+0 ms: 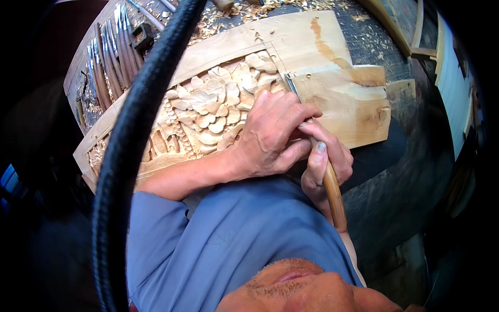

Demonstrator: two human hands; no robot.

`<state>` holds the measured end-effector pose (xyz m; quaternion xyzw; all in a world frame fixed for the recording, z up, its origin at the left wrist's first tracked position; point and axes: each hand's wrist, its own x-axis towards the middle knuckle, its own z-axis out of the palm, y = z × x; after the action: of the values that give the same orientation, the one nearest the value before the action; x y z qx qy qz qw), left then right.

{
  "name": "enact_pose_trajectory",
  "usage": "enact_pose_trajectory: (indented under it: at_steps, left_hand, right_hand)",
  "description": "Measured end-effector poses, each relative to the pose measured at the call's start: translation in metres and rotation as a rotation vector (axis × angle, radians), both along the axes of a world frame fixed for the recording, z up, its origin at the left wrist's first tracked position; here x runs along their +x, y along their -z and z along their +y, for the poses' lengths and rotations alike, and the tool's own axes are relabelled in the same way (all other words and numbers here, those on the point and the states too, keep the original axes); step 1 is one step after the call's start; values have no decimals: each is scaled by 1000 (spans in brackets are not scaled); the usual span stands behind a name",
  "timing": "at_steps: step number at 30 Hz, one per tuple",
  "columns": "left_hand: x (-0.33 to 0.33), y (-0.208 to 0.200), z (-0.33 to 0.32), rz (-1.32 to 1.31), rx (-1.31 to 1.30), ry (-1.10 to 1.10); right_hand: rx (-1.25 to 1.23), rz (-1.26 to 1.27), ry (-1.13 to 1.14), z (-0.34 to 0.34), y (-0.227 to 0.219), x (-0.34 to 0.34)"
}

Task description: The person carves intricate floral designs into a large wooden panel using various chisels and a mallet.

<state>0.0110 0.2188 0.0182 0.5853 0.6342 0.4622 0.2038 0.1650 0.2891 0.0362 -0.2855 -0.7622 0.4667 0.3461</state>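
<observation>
A carving chisel with a long wooden handle point(333, 195) and a narrow metal blade point(292, 84) is in both my hands. My right hand point(332, 161) is closed around the upper handle, its thumb lying along the wood. Farther up toward the blade, my left hand point(273, 135) is closed over the tool, its fingertips close to the right fingers. The blade's tip meets the pale wooden panel point(325, 44) beside the border of its carved part. Leaves and petals in relief point(215, 104) fill the panel's recess; my left hand and forearm cover some of them.
Several carving tools point(112, 57) lie in a row at the far left, beside a small dark block point(141, 36). Wood shavings point(234, 15) are scattered over the dark bench point(366, 39). A thick black cable point(136, 114) crosses the left side. Wooden frames point(442, 67) stand at right.
</observation>
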Motion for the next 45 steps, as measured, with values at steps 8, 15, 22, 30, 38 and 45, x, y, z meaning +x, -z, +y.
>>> enact_pose_trajectory:
  at_steps: [8, 15, 22, 30, 38, 45]
  left_hand:
    - [-1, 3, 2, -17, 23, -26]
    - [1, 4, -1, -17, 30, -42]
    - [-2, -1, -2, 59, 96, -38]
    - [0, -3, 2, 18, 67, -36]
    - [-1, 5, 5, -52, 58, -123]
    - [-4, 4, -2, 30, 83, -68]
  right_hand:
    - [0, 69, 51, -6, 10, -3]
    - [-17, 46, 20, -2, 1, -7]
    - [1, -57, 19, -5, -20, -7]
    - [53, 0, -23, 1, -6, -5]
    - [-43, 6, -59, 11, -4, -19]
    - [55, -32, -68, 9, -17, -14]
